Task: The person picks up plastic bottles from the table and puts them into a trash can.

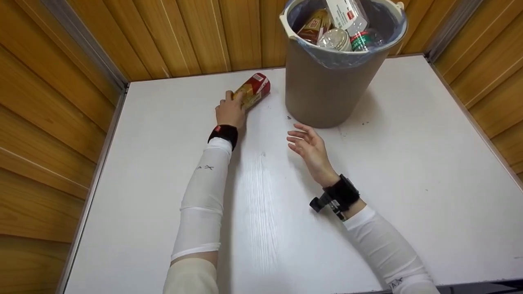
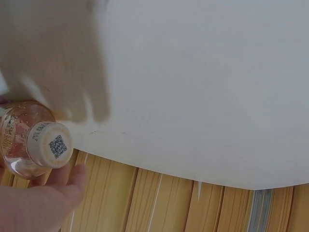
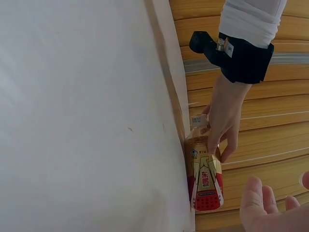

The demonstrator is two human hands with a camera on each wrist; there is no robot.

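A drink bottle [image 1: 256, 87] with a red and gold label lies on its side near the back edge of the white table. My left hand [image 1: 231, 111] grips it around the neck end, and the palm side is hidden in the head view. Up close in the left wrist view, its pale cap [image 2: 54, 145] carries a printed square code. The right wrist view shows the label side of the same bottle [image 3: 205, 180] beneath the left fingers. My right hand [image 1: 311, 152] hovers with loosely spread fingers in front of the bin, holding nothing.
At the back stands a tall grey-brown bin [image 1: 327, 85] lined with a blue bag [image 1: 347, 59]. Inside it are several bottles and a white box [image 1: 345, 14], reaching up to the rim. Wooden panels [image 1: 196, 36] wall the table [image 1: 163, 163] at the back and sides.
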